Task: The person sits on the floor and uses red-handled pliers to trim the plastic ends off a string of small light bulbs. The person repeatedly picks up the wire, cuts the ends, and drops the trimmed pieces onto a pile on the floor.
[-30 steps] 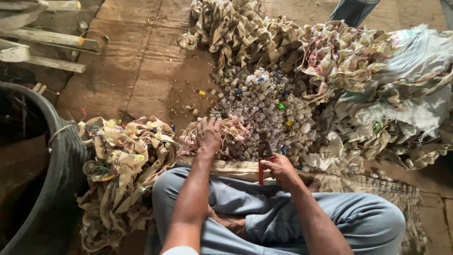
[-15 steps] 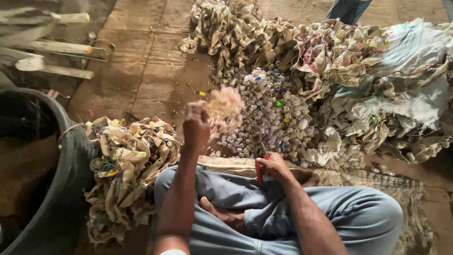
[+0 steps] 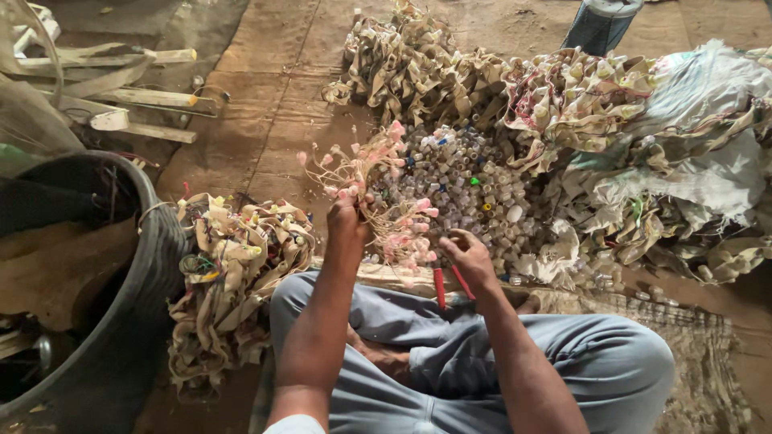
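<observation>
Two hands, one pink-tipped bundle lifted over the cap heap

Two bare hands work in front of a person sitting cross-legged in grey trousers (image 3: 482,354) on a brown mat floor (image 3: 265,120). The left hand (image 3: 346,229) is closed around the stems of a bundle of thin wires w/ pink tips (image 3: 378,181), held upright above the lap; tips fan out up & to the right, some hanging down toward the right hand. The right hand (image 3: 470,257) is wrapped round the red handles of a cutting tool (image 3: 449,285), handles pointing down toward the knee; the tool's head is hidden by the fingers, so can't tell if it touches the wires.

Just behind the bundle lies a heap of small pale caps & tubes (image 3: 474,181), w/ a few green, blue & yellow bits mixed in. Piles of beige strips w/ small sockets sit around: one near the left knee (image 3: 233,273), more at the far side (image 3: 418,72) & on the right by a white sack (image 3: 691,96). A black tub (image 3: 153,273) stands at left, touching the near pile. Pale sticks (image 3: 137,92) lie top left
</observation>
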